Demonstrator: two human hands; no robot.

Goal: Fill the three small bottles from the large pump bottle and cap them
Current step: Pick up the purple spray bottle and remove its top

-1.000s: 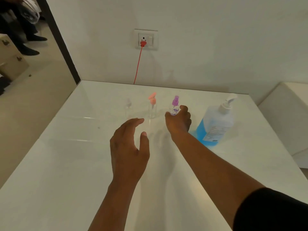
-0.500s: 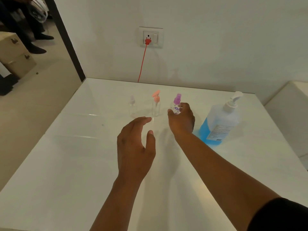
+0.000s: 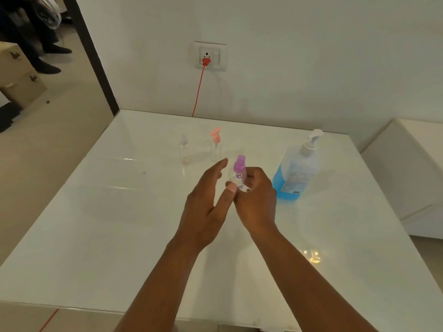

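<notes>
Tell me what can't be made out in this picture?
Head view only:
- Lower body of the purple-capped bottle: hidden by the right hand and the left hand's thumb.
- Clear-capped bottle: too faint to judge its fill.
- Pump bottle label: too small to read.
- Person at the upper left: cut off by the edge.

plain room: white table (image 3: 119,224), wall socket (image 3: 210,56)

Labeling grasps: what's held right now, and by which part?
Right hand grips the purple-capped bottle by its clear body. Left hand, open, thumb at the bottle.
</notes>
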